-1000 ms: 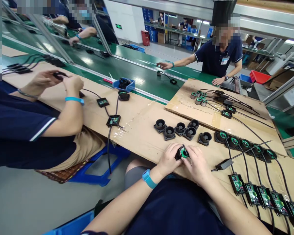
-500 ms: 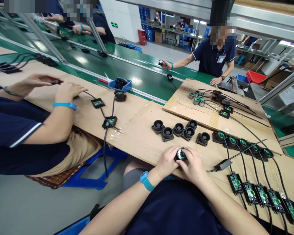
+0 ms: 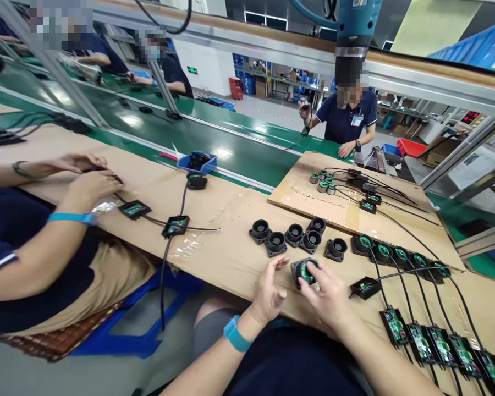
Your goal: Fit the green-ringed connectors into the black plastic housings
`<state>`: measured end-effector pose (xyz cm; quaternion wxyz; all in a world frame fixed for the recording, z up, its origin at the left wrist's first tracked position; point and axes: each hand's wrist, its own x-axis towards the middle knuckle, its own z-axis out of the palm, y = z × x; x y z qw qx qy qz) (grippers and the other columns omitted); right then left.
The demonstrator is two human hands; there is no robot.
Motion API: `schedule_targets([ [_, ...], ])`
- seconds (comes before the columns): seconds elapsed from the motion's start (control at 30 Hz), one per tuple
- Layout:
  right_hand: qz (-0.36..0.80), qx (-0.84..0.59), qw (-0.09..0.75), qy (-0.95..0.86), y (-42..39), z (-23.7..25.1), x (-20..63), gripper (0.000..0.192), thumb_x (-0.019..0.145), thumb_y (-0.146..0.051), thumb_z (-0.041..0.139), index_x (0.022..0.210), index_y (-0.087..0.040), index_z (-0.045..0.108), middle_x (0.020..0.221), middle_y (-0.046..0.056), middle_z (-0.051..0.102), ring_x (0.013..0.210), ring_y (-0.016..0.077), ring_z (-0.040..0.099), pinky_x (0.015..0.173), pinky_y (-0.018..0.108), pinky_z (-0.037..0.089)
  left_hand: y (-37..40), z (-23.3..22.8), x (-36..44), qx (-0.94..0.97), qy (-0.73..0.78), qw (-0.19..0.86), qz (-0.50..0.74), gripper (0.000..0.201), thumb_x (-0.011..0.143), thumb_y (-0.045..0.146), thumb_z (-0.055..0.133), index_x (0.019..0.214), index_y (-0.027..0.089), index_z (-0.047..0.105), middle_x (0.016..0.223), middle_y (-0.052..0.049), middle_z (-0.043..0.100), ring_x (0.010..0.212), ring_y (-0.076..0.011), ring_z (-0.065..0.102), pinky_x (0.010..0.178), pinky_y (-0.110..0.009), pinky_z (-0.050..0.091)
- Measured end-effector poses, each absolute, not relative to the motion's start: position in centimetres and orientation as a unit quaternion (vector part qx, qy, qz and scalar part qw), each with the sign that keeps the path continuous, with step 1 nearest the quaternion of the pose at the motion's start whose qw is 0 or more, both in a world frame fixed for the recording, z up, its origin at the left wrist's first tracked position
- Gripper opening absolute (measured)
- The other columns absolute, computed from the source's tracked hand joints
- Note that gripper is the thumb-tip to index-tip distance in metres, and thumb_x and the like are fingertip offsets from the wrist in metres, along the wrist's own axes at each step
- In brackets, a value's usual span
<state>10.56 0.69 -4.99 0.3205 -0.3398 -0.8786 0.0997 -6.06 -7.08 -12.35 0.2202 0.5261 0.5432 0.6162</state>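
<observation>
My right hand (image 3: 330, 294) grips a black square-flanged round housing (image 3: 297, 270) with a green circuit ring showing inside it, tilted just above the cardboard. To its left, my left hand (image 3: 268, 294) is apart from the housing, fingers spread and holding nothing. Beyond my hands stand several black flanged housings with open round mouths (image 3: 276, 242). On the right, a row of similar housings with green circuit rings (image 3: 383, 252) is wired by black cables to small open boxes with circuit boards (image 3: 395, 325). One more small black box (image 3: 365, 287) lies near my right hand.
Cardboard (image 3: 226, 242) covers the bench. A blue bin (image 3: 208, 164) with black parts stands at the belt's edge. At left a co-worker's hands (image 3: 91, 184) handle a cabled part. Across the belt, another person holds a part. A power tool (image 3: 357, 33) hangs overhead.
My left hand has let go of the housing and opened away to the left. The housing stays in my right hand, now tilted. The small box by my right hand has turned, showing its open side.
</observation>
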Motion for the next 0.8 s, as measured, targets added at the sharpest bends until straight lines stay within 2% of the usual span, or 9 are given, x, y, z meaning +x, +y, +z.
schedule_targets([
  [0.1, 0.107, -0.334, 0.24, -0.905, 0.5, -5.3, 10.4, 0.03, 0.084, -0.027, 0.068, 0.108, -0.012, 0.077, 0.112, 0.021, 0.072, 0.094, 0.0324, 0.074, 0.083, 0.043, 0.064, -7.1, -12.4, -6.1, 0.518, 0.548, 0.218, 0.62, 0.097, 0.08, 0.09, 0.035, 0.145, 0.018, 0.04, 0.134, -0.02, 0.057, 0.123, -0.0347, 0.059, 0.107, -0.052, 0.048],
  [0.23, 0.119, -0.319, 0.281, -0.897, 0.1, -5.0, 10.4, 0.038, 0.092, -0.034, 0.063, 0.121, -0.011, 0.072, 0.126, 0.022, 0.066, 0.112, 0.0312, 0.069, 0.096, 0.041, 0.06, -7.1, -12.3, -6.1, 0.498, 0.551, 0.22, 0.632, 0.092, 0.083, 0.088, 0.033, 0.143, 0.019, 0.043, 0.132, -0.018, 0.058, 0.122, -0.0331, 0.059, 0.104, -0.049, 0.049],
  [0.3, 0.117, -0.319, 0.276, -0.899, 0.0, -5.9, 10.3, 0.036, 0.093, -0.034, 0.06, 0.12, -0.012, 0.073, 0.125, 0.022, 0.066, 0.109, 0.0309, 0.07, 0.094, 0.041, 0.061, -7.1, -12.1, -6.1, 0.493, 0.554, 0.215, 0.635, 0.091, 0.083, 0.088, 0.031, 0.14, 0.018, 0.046, 0.13, -0.019, 0.059, 0.12, -0.0326, 0.059, 0.104, -0.049, 0.05],
  [0.37, 0.119, -0.327, 0.228, -0.909, 0.1, -7.0, 10.0, 0.035, 0.093, -0.032, 0.06, 0.118, -0.011, 0.073, 0.124, 0.023, 0.066, 0.105, 0.0321, 0.071, 0.09, 0.043, 0.062, -7.0, -11.9, -6.2, 0.499, 0.558, 0.209, 0.629, 0.091, 0.083, 0.088, 0.031, 0.137, 0.017, 0.048, 0.129, -0.019, 0.059, 0.119, -0.0324, 0.06, 0.103, -0.049, 0.05],
  [0.47, 0.144, -0.338, 0.153, -0.917, 0.3, -7.3, 10.1, 0.04, 0.091, -0.032, 0.065, 0.125, -0.011, 0.069, 0.132, 0.024, 0.062, 0.113, 0.0339, 0.068, 0.097, 0.047, 0.059, -7.1, -11.7, -6.2, 0.531, 0.556, 0.203, 0.606, 0.092, 0.083, 0.088, 0.033, 0.137, 0.016, 0.049, 0.13, -0.02, 0.058, 0.12, -0.0329, 0.059, 0.103, -0.05, 0.051],
  [0.57, 0.165, -0.333, 0.132, -0.919, 0.8, -5.3, 11.9, 0.055, 0.089, -0.041, 0.07, 0.137, -0.015, 0.061, 0.138, 0.021, 0.059, 0.124, 0.0349, 0.061, 0.104, 0.052, 0.053, -7.3, -11.8, -5.7, 0.562, 0.576, 0.19, 0.562, 0.09, 0.08, 0.084, 0.05, 0.14, 0.017, 0.045, 0.134, -0.02, 0.057, 0.125, -0.0342, 0.057, 0.106, -0.053, 0.05],
  [0.7, 0.138, -0.348, 0.094, -0.923, 2.1, -2.8, 17.5, 0.061, 0.086, -0.045, 0.073, 0.139, -0.02, 0.058, 0.137, 0.017, 0.061, 0.127, 0.0359, 0.056, 0.105, 0.057, 0.047, -7.0, -11.4, -4.5, 0.595, 0.628, 0.176, 0.47, 0.099, 0.071, 0.062, 0.082, 0.148, 0.021, 0.035, 0.145, -0.019, 0.051, 0.135, -0.0373, 0.05, 0.112, -0.057, 0.045],
  [0.8, 0.102, -0.374, 0.021, -0.922, 3.5, -3.2, 22.0, 0.064, 0.074, -0.041, 0.082, 0.131, -0.02, 0.064, 0.133, 0.016, 0.063, 0.126, 0.0394, 0.054, 0.104, 0.062, 0.043, -6.4, -10.7, -4.0, 0.624, 0.626, 0.176, 0.433, 0.078, 0.078, 0.042, 0.083, 0.143, 0.022, 0.043, 0.136, -0.016, 0.059, 0.127, -0.0348, 0.056, 0.11, -0.056, 0.048],
])
